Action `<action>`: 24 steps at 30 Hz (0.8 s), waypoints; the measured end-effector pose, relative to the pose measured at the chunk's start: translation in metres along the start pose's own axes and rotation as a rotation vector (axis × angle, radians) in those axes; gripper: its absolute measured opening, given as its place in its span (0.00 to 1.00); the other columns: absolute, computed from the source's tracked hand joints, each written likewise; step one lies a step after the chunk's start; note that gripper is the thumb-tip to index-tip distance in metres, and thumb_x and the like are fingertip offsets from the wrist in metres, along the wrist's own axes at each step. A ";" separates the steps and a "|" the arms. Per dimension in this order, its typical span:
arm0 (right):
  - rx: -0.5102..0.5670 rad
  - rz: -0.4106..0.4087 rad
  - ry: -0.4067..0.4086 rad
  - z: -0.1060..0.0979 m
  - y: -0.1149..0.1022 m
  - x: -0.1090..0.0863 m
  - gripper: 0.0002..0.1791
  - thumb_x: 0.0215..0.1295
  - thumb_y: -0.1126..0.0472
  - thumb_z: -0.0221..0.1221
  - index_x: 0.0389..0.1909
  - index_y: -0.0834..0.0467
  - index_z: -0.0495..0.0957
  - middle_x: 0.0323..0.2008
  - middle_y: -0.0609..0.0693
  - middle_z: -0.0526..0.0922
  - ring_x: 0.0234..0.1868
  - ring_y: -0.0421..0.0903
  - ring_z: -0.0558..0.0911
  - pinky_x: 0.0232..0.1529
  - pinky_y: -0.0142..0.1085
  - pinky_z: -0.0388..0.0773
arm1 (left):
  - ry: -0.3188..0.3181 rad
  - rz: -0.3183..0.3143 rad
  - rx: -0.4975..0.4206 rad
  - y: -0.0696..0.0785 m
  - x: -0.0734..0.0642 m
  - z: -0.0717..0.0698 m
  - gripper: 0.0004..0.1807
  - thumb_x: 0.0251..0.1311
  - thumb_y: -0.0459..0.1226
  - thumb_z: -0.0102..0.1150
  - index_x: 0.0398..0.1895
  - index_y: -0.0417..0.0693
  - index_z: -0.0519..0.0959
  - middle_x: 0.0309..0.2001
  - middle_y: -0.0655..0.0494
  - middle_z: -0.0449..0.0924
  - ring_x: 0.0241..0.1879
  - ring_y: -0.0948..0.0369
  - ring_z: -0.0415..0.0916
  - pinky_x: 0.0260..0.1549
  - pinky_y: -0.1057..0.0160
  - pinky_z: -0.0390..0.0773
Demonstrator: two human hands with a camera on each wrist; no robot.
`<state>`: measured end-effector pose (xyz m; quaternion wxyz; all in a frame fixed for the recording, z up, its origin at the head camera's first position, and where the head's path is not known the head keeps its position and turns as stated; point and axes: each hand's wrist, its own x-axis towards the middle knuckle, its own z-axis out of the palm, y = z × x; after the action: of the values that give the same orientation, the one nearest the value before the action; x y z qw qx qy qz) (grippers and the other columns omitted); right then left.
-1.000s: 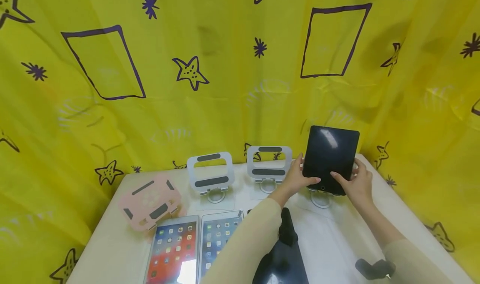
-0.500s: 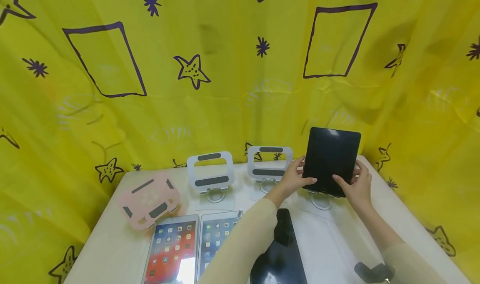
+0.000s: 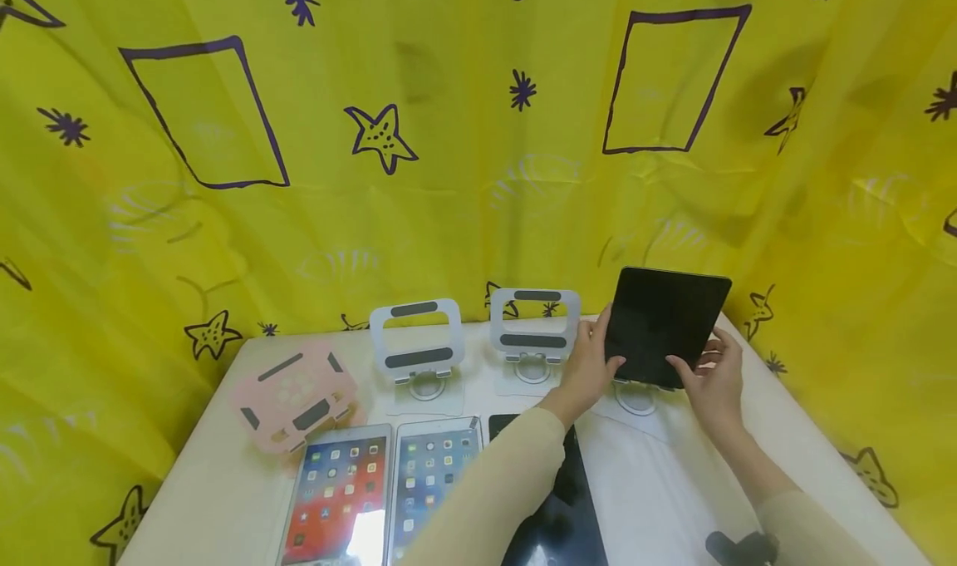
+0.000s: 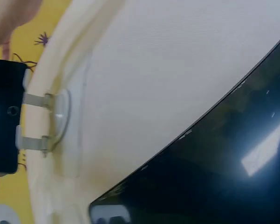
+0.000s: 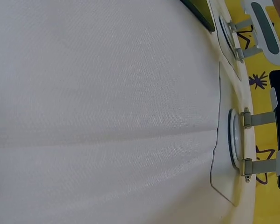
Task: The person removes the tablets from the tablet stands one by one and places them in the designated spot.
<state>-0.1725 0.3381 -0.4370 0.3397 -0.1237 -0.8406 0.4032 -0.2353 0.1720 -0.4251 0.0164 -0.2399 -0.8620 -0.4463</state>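
A black tablet [image 3: 661, 325] stands on a tablet stand [image 3: 635, 398] at the back right of the table. Its lower edge lies in the stand's hooks [image 5: 277, 163] in the right wrist view. My left hand [image 3: 586, 368] grips the tablet's left edge, thumb on the front near the lower corner. From the other side my right hand [image 3: 714, 383] grips the right edge, its thumb over the lower front and its fingers behind. The left wrist view shows the tablet's home button [image 4: 12, 110] between the two hooks. Most of the stand is hidden behind the tablet.
Two white stands [image 3: 417, 358] [image 3: 534, 342] and a pink stand [image 3: 297, 396] line the back of the white table [image 3: 650, 499]. Two lit tablets [image 3: 340, 491] [image 3: 434, 466] and a large dark tablet [image 3: 564, 516] lie flat in front. A yellow curtain [image 3: 449, 242] hangs behind.
The tablet's top edge has dropped and shifted right, so it leans further back and tilts slightly to the right. Both hands keep their hold on its edges.
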 end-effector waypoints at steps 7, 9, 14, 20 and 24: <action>0.028 -0.108 0.022 -0.001 0.004 -0.006 0.39 0.52 0.74 0.66 0.62 0.67 0.55 0.40 0.54 0.66 0.34 0.28 0.65 0.34 0.09 0.64 | 0.092 0.050 0.151 -0.002 -0.007 0.008 0.40 0.62 0.37 0.57 0.72 0.62 0.48 0.47 0.55 0.68 0.43 0.62 0.72 0.43 0.72 0.75; 0.050 -0.152 0.043 -0.001 0.004 -0.006 0.39 0.50 0.76 0.66 0.60 0.68 0.56 0.38 0.45 0.66 0.34 0.27 0.67 0.35 0.09 0.64 | 0.108 0.105 0.197 -0.004 -0.007 0.004 0.39 0.63 0.38 0.56 0.72 0.60 0.47 0.47 0.55 0.68 0.43 0.61 0.73 0.41 0.72 0.76; 0.088 -0.215 0.063 -0.001 -0.002 -0.004 0.38 0.49 0.78 0.66 0.59 0.70 0.55 0.39 0.33 0.63 0.35 0.26 0.67 0.38 0.10 0.66 | 0.179 0.243 0.217 -0.007 -0.007 -0.007 0.40 0.62 0.38 0.57 0.71 0.58 0.45 0.48 0.53 0.71 0.41 0.59 0.76 0.38 0.73 0.76; 0.050 -0.213 0.079 -0.003 -0.016 -0.004 0.38 0.51 0.75 0.66 0.59 0.68 0.56 0.37 0.52 0.69 0.34 0.24 0.66 0.37 0.09 0.65 | 0.212 0.350 0.180 -0.010 -0.005 -0.017 0.44 0.60 0.38 0.58 0.72 0.58 0.42 0.47 0.51 0.69 0.36 0.60 0.77 0.36 0.75 0.76; 0.045 -0.179 0.069 -0.003 -0.022 -0.008 0.38 0.52 0.73 0.66 0.60 0.66 0.56 0.37 0.41 0.67 0.33 0.24 0.67 0.35 0.09 0.65 | 0.142 0.315 0.175 -0.011 -0.007 -0.026 0.44 0.61 0.40 0.57 0.74 0.60 0.41 0.51 0.51 0.68 0.40 0.60 0.78 0.41 0.75 0.76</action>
<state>-0.1627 0.3220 -0.4229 0.4059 -0.0543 -0.8269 0.3854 -0.2382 0.1432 -0.4192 0.1673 -0.3374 -0.8459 -0.3775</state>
